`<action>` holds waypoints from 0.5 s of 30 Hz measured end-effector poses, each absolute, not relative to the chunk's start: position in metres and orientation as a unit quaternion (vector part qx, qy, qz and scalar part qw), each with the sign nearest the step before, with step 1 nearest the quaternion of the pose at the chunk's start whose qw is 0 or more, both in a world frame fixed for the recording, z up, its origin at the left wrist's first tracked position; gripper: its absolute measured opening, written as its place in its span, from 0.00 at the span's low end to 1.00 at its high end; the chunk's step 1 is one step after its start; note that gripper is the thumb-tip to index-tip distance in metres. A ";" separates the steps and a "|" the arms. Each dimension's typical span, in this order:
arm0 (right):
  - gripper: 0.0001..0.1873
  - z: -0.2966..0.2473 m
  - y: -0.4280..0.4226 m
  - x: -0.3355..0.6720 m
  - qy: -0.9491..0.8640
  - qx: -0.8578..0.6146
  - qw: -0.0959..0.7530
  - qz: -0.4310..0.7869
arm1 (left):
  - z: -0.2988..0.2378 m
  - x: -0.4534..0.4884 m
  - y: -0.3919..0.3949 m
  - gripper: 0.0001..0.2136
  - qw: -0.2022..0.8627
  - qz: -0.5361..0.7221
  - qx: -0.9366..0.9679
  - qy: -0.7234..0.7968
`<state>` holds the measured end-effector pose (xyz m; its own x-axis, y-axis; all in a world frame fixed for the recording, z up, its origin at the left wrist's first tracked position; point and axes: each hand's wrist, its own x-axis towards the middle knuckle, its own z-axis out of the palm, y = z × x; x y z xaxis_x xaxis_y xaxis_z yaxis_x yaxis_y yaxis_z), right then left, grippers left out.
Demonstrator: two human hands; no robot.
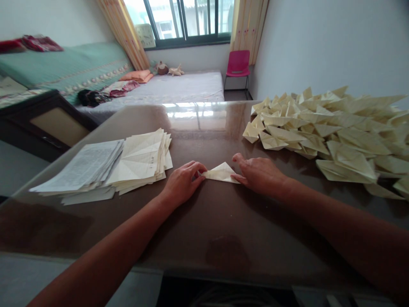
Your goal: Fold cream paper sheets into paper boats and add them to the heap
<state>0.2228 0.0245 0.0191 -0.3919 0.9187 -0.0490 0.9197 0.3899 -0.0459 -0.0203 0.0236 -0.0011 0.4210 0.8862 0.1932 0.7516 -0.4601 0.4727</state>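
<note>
Folded cream paper (222, 172), lying at the centre of the frame on a glossy brown table (204, 226), its peak directed toward the top of the frame. The left hand (182, 182) pinches the paper's left corner between thumb and fingertips. The right hand (261, 174) rests its thumb on the right end, the forefinger raised and apart from it; the remaining fingers are partly hidden — whether they grasp the paper cannot be told. Left of centre: a stack of creased cream sheets (140, 160), beside and touching a stack of printed grey-white sheets (84, 164). Right side: a large heap of pointed folded paper shapes (345, 132). Background, upper centre: a bed (194, 85) below a window (194, 19) — a pink chair (238, 64) stands to its right.
</note>
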 end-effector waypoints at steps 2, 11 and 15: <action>0.28 0.021 0.020 0.220 0.849 0.528 -0.027 0.003 | -0.001 -0.021 0.022 0.05 0.151 0.214 0.838 0.479; 0.12 -0.009 0.033 0.203 0.887 0.393 -0.202 -0.136 | -0.001 -0.027 0.023 0.06 0.201 0.214 0.836 0.464; 0.11 -0.012 0.033 0.198 0.875 0.410 -0.212 -0.142 | 0.003 -0.027 0.025 0.06 0.229 0.215 0.824 0.472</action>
<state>0.1985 0.0335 -0.0118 -0.5728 0.7790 0.2549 0.6582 0.6225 -0.4234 -0.0267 0.0253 0.0033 0.4616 0.8763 0.1378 0.6795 -0.4491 0.5801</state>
